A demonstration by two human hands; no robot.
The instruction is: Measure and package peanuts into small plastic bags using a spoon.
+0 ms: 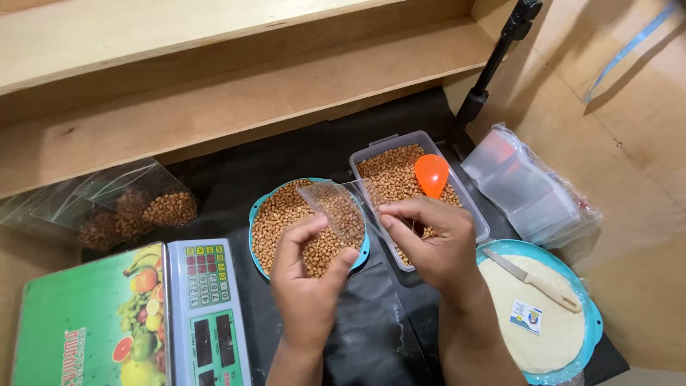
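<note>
Nearest us on the left sits the scale (pixel 128 322), its far edge cut by the frame; on the right a blue tray (pixel 593 322) holds a pale flat round with a knife (pixel 532 280) on it. Between them our left hand (pixel 309 275) and right hand (pixel 432 243) meet over the black mat (pixel 371 336). Both pinch a small clear bag (pixel 334 207): left thumb and fingers closed on its near edge, right fingertips clamped on its right edge. The bag rises away from the fingers, its long axis running left-far to right-near, over the blue bowl (pixel 257 214) of nuts. Neither hand is clearly nearer it. We cannot tell whether its mouth is open. Just beyond stands the clear tub (pixel 429 143) with an orange scoop (pixel 431 174); farther left lie filled bags (pixel 132 211), right a stack of empty bags (pixel 529 186).
</note>
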